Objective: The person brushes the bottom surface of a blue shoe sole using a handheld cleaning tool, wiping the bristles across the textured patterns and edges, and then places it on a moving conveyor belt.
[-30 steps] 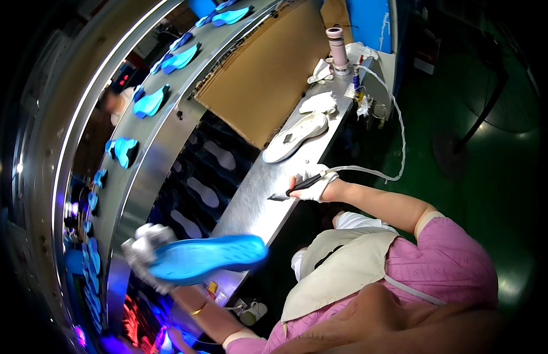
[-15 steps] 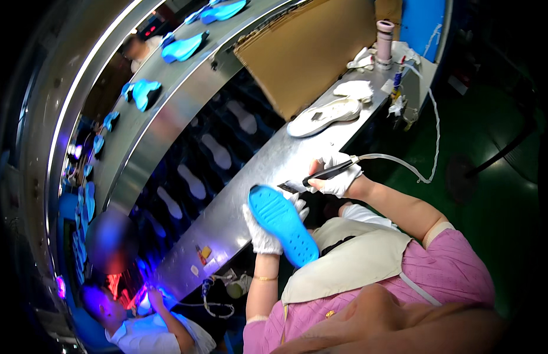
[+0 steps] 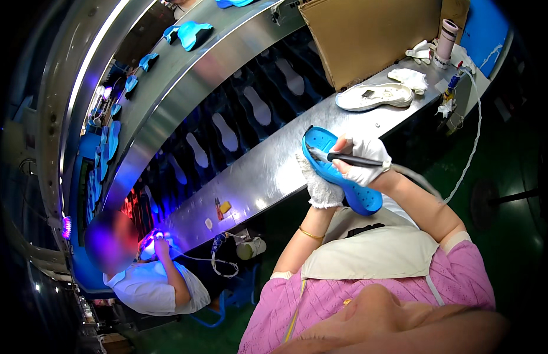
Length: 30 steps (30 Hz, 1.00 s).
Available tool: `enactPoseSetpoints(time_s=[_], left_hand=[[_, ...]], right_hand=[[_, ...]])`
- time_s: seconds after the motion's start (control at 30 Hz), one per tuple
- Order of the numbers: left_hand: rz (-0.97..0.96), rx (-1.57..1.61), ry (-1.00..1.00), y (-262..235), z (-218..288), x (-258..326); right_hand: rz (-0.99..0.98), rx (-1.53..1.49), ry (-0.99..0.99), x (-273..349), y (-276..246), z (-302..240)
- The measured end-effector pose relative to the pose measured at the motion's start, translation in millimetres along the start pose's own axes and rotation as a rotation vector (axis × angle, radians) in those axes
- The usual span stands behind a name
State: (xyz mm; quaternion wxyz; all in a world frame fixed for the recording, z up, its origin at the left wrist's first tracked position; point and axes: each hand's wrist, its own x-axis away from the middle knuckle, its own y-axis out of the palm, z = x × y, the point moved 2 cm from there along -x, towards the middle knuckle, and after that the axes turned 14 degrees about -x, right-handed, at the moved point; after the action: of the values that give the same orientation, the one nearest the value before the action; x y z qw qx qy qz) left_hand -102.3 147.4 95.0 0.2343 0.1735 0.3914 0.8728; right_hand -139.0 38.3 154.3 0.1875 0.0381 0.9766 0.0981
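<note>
Cradling blue sole point(image 3: 338, 171), left hand point(image 3: 318, 184) beneath; right hand point(image 3: 362, 162) (gloved) clamped on pen tool point(image 3: 344, 159).

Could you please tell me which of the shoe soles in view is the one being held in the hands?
The blue sole, gripped by the gloved left hand while the right hand holds a dark pen-like tool against it. The white sole lies untouched on the steel bench.

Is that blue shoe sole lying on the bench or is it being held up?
Held up. The blue sole is off the steel bench, gripped underneath by the gloved left hand, while the right hand puts a pen-like tool to it.
</note>
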Motion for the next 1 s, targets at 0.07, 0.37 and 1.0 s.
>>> enactPoseSetpoints(time_s=[0.07, 0.37, 1.0], left_hand=[[-0.009, -0.038, 0.0, -18, 2, -1], [0.123, -0.153, -0.066, -21, 16, 4], [0.119, -0.382, -0.208, -28, 1, 20]], right_hand=[[0.07, -0.154, 0.119, 3, -3, 3], [-0.044, 0.056, 0.121, 24, -4, 14], [-0.079, -0.093, 0.138, 45, -24, 11]])
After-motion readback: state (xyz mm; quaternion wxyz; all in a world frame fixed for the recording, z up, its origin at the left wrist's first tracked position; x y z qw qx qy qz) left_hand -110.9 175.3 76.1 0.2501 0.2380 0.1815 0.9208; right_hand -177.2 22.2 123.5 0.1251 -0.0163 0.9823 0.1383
